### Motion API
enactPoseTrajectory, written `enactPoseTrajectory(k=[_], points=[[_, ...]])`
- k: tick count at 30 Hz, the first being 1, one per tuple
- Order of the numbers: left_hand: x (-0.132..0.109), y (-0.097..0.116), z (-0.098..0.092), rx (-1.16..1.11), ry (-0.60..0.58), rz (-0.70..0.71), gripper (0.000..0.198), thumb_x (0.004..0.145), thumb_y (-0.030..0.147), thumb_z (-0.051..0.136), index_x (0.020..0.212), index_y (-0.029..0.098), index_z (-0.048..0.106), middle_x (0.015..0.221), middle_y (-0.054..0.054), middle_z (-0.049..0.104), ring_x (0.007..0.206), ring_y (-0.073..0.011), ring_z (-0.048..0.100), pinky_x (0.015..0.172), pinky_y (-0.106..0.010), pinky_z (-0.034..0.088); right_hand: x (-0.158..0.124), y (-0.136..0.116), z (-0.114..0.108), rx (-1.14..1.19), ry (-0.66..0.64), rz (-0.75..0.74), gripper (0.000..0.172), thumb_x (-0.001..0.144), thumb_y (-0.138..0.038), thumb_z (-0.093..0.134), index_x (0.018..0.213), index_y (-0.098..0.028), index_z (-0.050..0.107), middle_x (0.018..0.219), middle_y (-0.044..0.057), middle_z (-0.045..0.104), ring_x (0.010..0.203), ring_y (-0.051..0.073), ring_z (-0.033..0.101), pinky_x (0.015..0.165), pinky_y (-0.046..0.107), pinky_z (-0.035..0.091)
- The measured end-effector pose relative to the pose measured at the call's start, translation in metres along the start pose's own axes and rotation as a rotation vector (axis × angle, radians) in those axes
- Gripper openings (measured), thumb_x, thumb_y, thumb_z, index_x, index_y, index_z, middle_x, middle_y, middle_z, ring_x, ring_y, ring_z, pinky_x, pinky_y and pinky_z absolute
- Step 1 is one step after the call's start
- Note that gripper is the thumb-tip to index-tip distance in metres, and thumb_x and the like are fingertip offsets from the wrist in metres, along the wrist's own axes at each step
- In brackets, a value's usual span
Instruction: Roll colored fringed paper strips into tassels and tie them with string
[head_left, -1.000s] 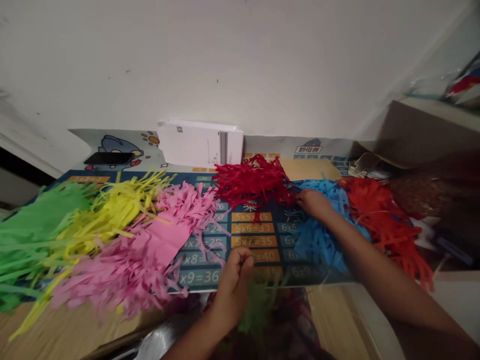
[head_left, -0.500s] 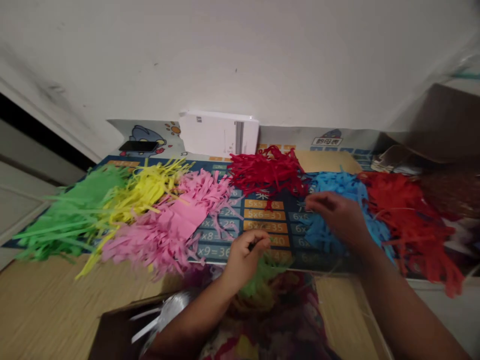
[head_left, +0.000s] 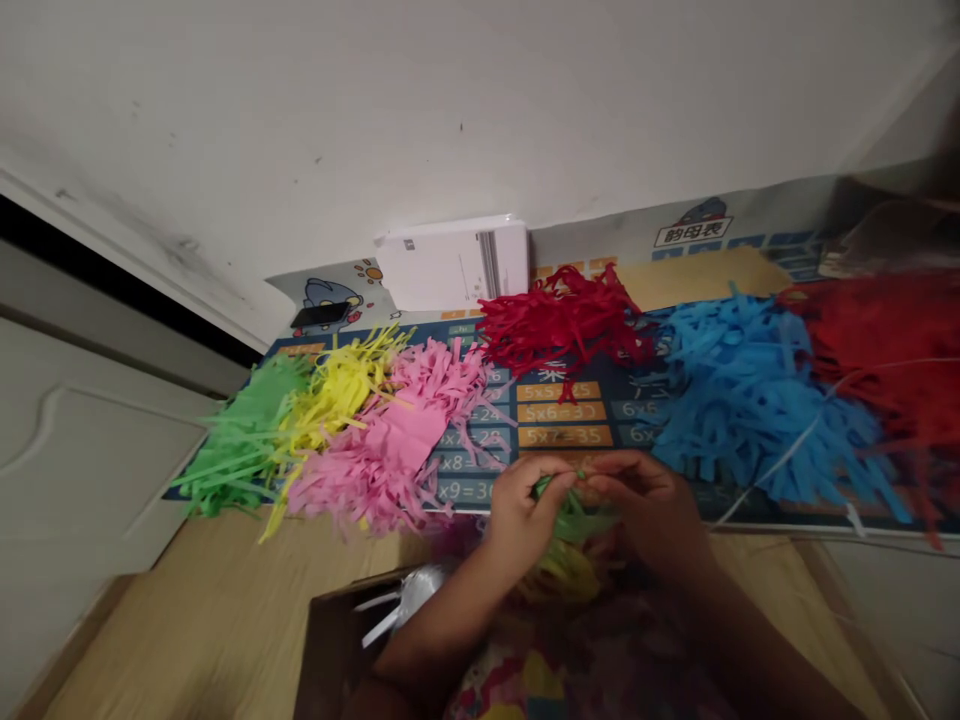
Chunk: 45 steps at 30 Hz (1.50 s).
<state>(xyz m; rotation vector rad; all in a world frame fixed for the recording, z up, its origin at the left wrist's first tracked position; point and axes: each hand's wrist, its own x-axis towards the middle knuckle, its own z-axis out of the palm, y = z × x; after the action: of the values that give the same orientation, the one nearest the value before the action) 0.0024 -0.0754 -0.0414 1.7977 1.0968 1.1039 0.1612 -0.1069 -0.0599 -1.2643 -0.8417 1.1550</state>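
My left hand point(head_left: 525, 515) is closed, pinching the top of a green paper tassel point(head_left: 574, 525) just off the table's front edge. Opposite it, my right hand point(head_left: 652, 505) is closed too, its fingertips on a small green tip between the hands. Yellow strips point(head_left: 562, 575) hang below the green ones, over my lap. A thin white string point(head_left: 787, 445) arcs over the blue pile beside my right hand; where it ends near the hand is unclear.
Fringed paper lies along the table: green point(head_left: 251, 415), yellow point(head_left: 337, 385), pink point(head_left: 420, 425), dark red point(head_left: 566, 320), blue point(head_left: 750, 385) and red point(head_left: 892, 350). A white box point(head_left: 442, 265) leans on the wall near a phone point(head_left: 322, 317). Below stands a brown box point(head_left: 330, 640) holding a silvery bundle point(head_left: 420, 595).
My right hand has come left from above the blue paper to meet my left hand at the green tassel. The white string now stretches across the blue pile. The view has shifted.
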Motion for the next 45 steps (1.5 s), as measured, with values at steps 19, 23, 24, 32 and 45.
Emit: enactPoseTrajectory(k=[19, 23, 24, 32, 45], points=[[0.005, 0.003, -0.017, 0.216, -0.195, 0.279, 0.018, 0.097, 0.02, 0.056, 0.11, 0.019, 0.069, 0.093, -0.007, 0.078, 0.086, -0.0184, 0.072, 0.08, -0.029, 0.056, -0.004, 0.001, -0.017, -0.291, -0.156, -0.076, 0.027, 0.082, -0.046, 0.071, 0.097, -0.024, 0.076, 0.094, 0.005, 0.076, 0.066, 0.019, 0.07, 0.051, 0.027, 0.056], [0.006, 0.004, -0.016, 0.146, -0.234, 0.264, 0.018, 0.095, 0.022, 0.059, 0.108, 0.021, 0.071, 0.096, -0.007, 0.077, 0.089, -0.0179, 0.072, 0.081, -0.028, 0.056, -0.001, -0.001, -0.016, -0.427, -0.081, -0.265, 0.015, 0.082, -0.038, 0.069, 0.079, -0.024, 0.075, 0.083, 0.003, 0.075, 0.074, 0.02, 0.071, 0.064, 0.028, 0.057], [0.006, 0.004, -0.015, 0.137, -0.222, 0.256, 0.016, 0.094, 0.024, 0.062, 0.107, 0.02, 0.071, 0.096, -0.008, 0.077, 0.089, -0.0186, 0.071, 0.08, -0.029, 0.056, 0.0, -0.002, -0.015, -0.459, -0.072, -0.309, 0.014, 0.082, -0.036, 0.068, 0.078, -0.025, 0.075, 0.082, 0.003, 0.075, 0.075, 0.02, 0.071, 0.065, 0.028, 0.057], [0.007, 0.0, -0.012, 0.143, -0.091, 0.274, 0.01, 0.09, 0.026, 0.068, 0.097, 0.02, 0.072, 0.093, -0.008, 0.076, 0.088, -0.0192, 0.07, 0.083, -0.033, 0.056, -0.006, -0.006, -0.011, -0.523, -0.015, -0.395, 0.013, 0.086, -0.033, 0.063, 0.081, -0.027, 0.073, 0.081, 0.002, 0.074, 0.074, 0.02, 0.071, 0.069, 0.03, 0.057], [0.005, 0.003, -0.005, 0.245, -0.045, 0.426, 0.015, 0.093, 0.018, 0.061, 0.09, 0.025, 0.073, 0.089, -0.002, 0.079, 0.085, -0.0164, 0.073, 0.11, -0.045, 0.042, -0.012, -0.006, -0.014, -0.559, 0.013, -0.421, 0.013, 0.087, -0.033, 0.063, 0.083, -0.027, 0.074, 0.083, 0.002, 0.075, 0.073, 0.019, 0.07, 0.065, 0.027, 0.056]])
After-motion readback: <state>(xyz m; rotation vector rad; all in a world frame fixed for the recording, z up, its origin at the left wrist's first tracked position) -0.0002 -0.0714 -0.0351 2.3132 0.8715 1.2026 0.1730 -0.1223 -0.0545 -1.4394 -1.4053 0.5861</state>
